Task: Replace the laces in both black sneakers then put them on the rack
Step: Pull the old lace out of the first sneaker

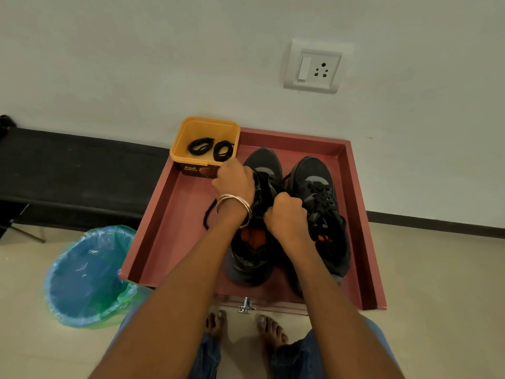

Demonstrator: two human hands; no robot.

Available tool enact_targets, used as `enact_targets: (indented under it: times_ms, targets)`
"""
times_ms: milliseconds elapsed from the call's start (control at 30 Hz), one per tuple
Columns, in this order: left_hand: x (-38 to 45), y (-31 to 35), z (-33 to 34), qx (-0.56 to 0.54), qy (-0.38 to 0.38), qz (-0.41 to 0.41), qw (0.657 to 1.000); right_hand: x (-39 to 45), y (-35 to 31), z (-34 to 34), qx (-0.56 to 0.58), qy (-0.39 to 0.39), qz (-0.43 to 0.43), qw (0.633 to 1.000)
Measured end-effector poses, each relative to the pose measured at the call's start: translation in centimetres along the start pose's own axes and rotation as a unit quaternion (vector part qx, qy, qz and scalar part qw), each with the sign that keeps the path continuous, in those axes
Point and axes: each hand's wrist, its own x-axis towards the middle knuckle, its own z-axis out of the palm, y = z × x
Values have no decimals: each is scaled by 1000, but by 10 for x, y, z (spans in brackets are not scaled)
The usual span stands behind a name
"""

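**Gripping the laces of the left sneaker**

Standing barefoot on the tiled floor (437,296), the person reached both arms over a red tray (169,214) with a metal latch (246,305) at its near edge. A bin (87,274) lined with a blue bag sat just left of the tray. Two black sneakers lay side by side in the tray, toes toward the wall. The right hand (287,217) was curled tight around the lace (209,214) at the left sneaker (251,258), over its tongue. The left hand (235,181), bangles (236,206) at the wrist, was closed on the same shoe farther up; one lace end trailed onto the tray floor. The right sneaker (319,192) stayed laced, untouched. Beyond, in the tray's far left corner, a yellow tub (191,127) held two coiled black laces (211,149). A socket (314,68) sat on the wall behind.
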Motion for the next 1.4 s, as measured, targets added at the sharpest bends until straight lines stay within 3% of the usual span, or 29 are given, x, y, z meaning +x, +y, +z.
enact_targets:
  times_ms: [67,167,267,333,433,533,633,967,1167,1267,1333,1367,1400]
  targets:
    - [9,-10,0,-90,-6,-76,993,1,0,1,-4,-2,0,1000]
    - [8,-11,-3,-138,-21,-109,984,1,0,4,-5,8,-3,1000]
    - [6,-5,-12,-162,-4,-86,983,0,0,7,-16,33,-1,999]
    - [7,-5,-18,-171,9,-10,985,0,1,9,-25,45,0,999]
    - [6,-3,-23,-105,24,159,981,-1,-1,10,-35,49,-5,998]
    - [-2,5,-23,73,-36,239,968,-3,-1,8,-47,47,-16,998]
    - [-5,8,-17,184,-73,243,949,-5,-2,6,-51,43,-22,998]
    - [-15,19,-7,211,-57,211,953,-6,-2,6,-50,51,-16,997]
    - [0,10,-9,210,-99,265,936,-6,-2,5,-30,34,-12,999]
    - [2,10,-15,118,-97,199,968,-4,-2,6,-24,32,-10,999]
    - [10,3,-19,-75,-92,54,991,-3,-1,6,-23,29,-5,999]
    - [14,-2,-22,-208,-89,-33,974,-3,-2,6,-25,28,-4,999]
    - [14,-5,-26,-327,-86,-120,933,-3,-2,7,-28,27,-4,999]
